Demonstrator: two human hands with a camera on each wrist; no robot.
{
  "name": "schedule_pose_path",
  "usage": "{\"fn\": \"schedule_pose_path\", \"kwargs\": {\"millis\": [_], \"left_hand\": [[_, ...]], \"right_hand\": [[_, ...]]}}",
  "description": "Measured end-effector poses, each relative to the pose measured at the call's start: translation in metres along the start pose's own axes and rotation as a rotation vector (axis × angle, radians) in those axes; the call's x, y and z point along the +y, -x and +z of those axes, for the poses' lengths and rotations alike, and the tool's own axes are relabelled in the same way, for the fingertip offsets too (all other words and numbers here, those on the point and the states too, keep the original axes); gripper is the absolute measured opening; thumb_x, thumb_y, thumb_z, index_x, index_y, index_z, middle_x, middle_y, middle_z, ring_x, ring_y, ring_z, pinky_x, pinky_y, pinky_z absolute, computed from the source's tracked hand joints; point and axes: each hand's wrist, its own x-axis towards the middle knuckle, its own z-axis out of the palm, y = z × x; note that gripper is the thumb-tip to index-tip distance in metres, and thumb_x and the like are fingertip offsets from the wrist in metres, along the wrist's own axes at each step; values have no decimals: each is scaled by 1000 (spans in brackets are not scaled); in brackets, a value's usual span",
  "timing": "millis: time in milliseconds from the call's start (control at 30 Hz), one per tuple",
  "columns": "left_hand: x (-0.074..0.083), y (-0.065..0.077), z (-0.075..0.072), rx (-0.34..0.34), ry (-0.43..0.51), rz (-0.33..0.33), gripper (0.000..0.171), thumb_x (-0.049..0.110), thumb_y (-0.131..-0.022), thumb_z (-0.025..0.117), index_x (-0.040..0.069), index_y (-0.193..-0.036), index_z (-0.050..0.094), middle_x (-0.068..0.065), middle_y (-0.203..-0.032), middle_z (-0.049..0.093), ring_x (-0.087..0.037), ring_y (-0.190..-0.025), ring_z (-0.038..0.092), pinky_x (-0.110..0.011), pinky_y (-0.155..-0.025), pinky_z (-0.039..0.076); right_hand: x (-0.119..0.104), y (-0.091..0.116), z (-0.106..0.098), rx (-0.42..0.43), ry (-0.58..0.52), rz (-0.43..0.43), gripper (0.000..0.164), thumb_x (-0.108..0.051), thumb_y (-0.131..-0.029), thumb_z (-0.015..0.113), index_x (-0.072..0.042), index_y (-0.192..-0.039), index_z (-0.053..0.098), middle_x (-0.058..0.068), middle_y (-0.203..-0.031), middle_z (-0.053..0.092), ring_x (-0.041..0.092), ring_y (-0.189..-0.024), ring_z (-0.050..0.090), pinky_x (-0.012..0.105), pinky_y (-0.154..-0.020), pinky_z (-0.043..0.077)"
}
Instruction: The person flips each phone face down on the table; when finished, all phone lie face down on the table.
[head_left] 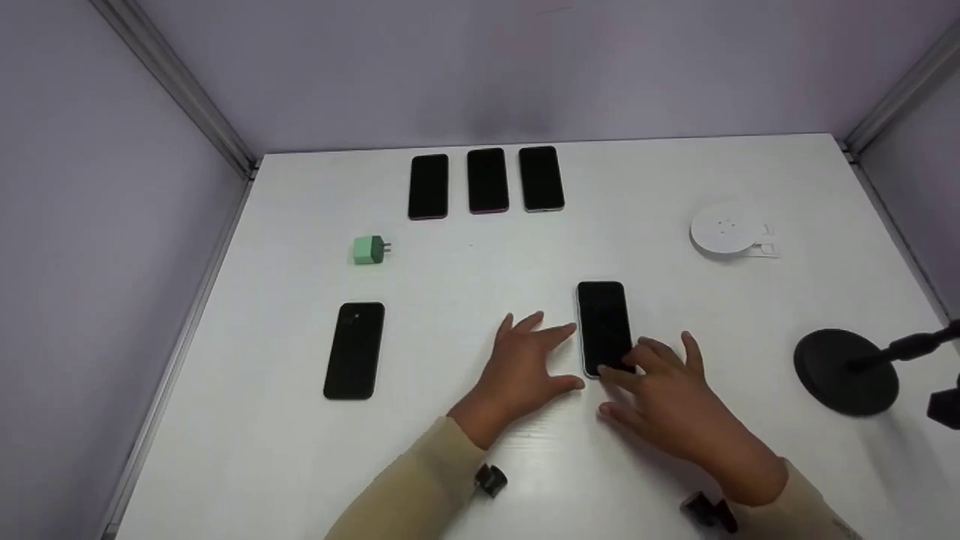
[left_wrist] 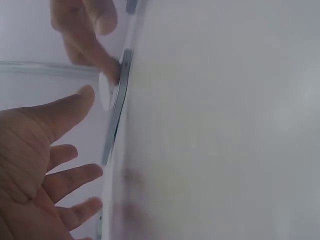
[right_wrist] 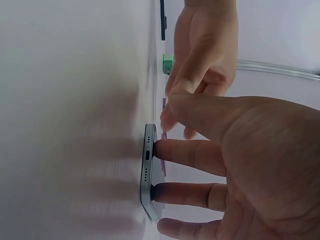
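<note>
A smartphone (head_left: 604,322) with a dark screen and pale silver frame lies flat on the white table. My right hand (head_left: 664,405) is over its near end, two fingertips on the screen by the bottom edge and the thumb held apart. In the right wrist view, the charging port and speaker holes show on the phone's end (right_wrist: 147,155), with those fingers (right_wrist: 187,152) reaching down straight. Left of the phone, my left hand (head_left: 521,367) holds nothing; its fingers are spread, the index tip right at the phone's left edge. The left wrist view also shows that hand's spread fingers (left_wrist: 72,182).
Another black phone (head_left: 355,351) lies at the left, with a green plug adapter (head_left: 369,250) behind it. Three phones (head_left: 487,181) line the back. Rightward are a white round disc (head_left: 721,230) and a stand's black round base (head_left: 832,371). Walls (head_left: 487,75) border the table.
</note>
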Motion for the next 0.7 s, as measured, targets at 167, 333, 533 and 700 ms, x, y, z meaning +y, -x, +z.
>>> {"fn": "schedule_pose_path", "kwargs": {"millis": [167,333,533,700], "left_hand": [[4,-11,19,-9,-49,16,75,51,-89,88,27,-156,63,2,-159,63,-29,-166,33,-61,-137,13],[1,-17,26,-8,-108,32,70,58,-91,84,32,-153,66,8,-164,57,-27,-168,27,-62,-137,13],[0,-19,24,-18,-151,40,68,62,-92,81,34,-152,66,9,-164,57,-27,-168,28,-66,-136,11],[0,-20,22,-41,-140,41,67,62,-93,80,33,-152,66,8,-164,57,-27,-168,27,-67,-136,9]], "right_hand": [[1,0,3,0,-18,9,49,-48,-95,83,-23,-137,79,8,-126,68,35,-139,56,83,-119,20],[2,0,2,-11,-31,10,50,-47,-95,84,-23,-138,78,8,-128,69,34,-139,56,83,-119,20],[6,-2,2,-16,-47,1,45,-44,-96,83,-25,-137,79,7,-127,68,34,-138,57,84,-119,19],[31,-16,-7,-43,-182,-6,43,-31,-96,86,-21,-137,78,10,-127,71,42,-141,57,83,-122,17]]}}
